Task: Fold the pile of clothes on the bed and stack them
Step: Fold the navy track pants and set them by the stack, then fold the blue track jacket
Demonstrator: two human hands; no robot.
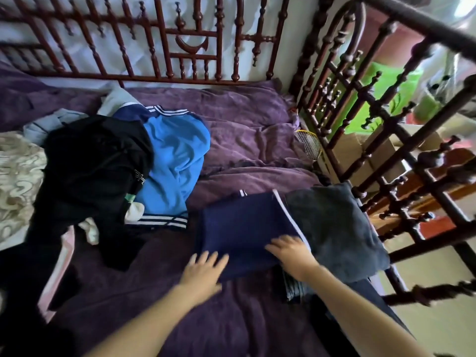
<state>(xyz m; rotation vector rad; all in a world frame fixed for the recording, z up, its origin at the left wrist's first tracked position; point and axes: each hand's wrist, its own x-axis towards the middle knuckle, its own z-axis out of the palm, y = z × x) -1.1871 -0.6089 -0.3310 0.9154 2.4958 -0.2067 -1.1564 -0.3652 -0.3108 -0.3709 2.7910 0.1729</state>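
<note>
- Fingers point(206, 257) straight and spread on both hands, gripping nothing: left hand point(203, 273) at near left corner of folded navy cloth garment with white stripe point(239, 228), right hand point(291, 251) flat on its right edge.
- Lying on purple bedspread point(257, 130), touching folded dark grey cloth point(334, 228).
- Unfolded pile further left: black garment point(95, 161) over bright blue jacket point(177, 155).

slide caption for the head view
Folded navy garment under left hand and right hand, grey garment beside it, unfolded pile on the bed

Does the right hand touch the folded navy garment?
Touching. The head view shows the right hand lying flat on the folded navy garment, no gap visible.
</note>
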